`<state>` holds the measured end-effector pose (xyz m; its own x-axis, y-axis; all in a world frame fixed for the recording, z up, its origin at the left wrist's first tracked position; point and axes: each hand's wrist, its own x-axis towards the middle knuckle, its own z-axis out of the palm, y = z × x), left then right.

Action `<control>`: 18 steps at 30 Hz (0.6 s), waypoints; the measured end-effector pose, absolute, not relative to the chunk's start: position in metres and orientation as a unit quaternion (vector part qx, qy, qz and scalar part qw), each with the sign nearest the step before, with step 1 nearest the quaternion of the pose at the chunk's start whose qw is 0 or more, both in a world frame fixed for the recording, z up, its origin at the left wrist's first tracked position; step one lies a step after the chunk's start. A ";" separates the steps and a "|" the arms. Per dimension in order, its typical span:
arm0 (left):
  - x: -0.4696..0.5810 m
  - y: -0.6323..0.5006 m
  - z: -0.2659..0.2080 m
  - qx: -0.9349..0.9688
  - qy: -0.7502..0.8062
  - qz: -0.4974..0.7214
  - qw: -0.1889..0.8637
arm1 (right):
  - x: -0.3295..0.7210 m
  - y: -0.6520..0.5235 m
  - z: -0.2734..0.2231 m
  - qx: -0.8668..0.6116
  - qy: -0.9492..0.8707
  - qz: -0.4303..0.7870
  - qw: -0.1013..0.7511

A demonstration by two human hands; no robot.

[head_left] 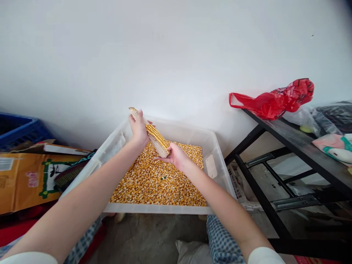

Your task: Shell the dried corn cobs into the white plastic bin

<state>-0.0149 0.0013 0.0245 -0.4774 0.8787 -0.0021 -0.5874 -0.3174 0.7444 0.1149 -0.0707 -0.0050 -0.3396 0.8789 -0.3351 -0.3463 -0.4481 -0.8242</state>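
Observation:
Between my two hands is a corn cob [156, 135], tilted down to the right, with yellow kernels on part of it and bare pale cob on other parts. My left hand [139, 128] is wrapped round its upper end. My right hand [176, 157] grips the lower end, thumb on top and fingers beneath. Below the cob, a heap of loose corn kernels [162, 190] fills much of a translucent plastic bin [156, 209]. A few small green bits [163, 178] lie on the kernels.
A white wall [176, 55] rises behind the bin. On the right, a black-framed table [297, 135] carries a red plastic bag [275, 101] and other bags. At left stand a cardboard box [22, 183] and a blue crate [19, 130]. A pale sack [192, 252] lies on the floor.

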 end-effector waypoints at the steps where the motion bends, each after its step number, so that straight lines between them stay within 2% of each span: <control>1: -0.013 0.000 0.024 0.212 0.348 0.785 0.467 | 0.114 -0.071 -0.006 -0.412 -0.330 0.746 0.406; 9: -0.007 -0.006 0.026 0.216 0.337 0.785 0.474 | 0.110 -0.073 -0.010 -0.452 -0.353 0.703 0.420; 18: -0.014 -0.001 0.028 0.191 0.352 0.782 0.477 | 0.118 -0.073 0.002 -0.394 -0.320 0.755 0.415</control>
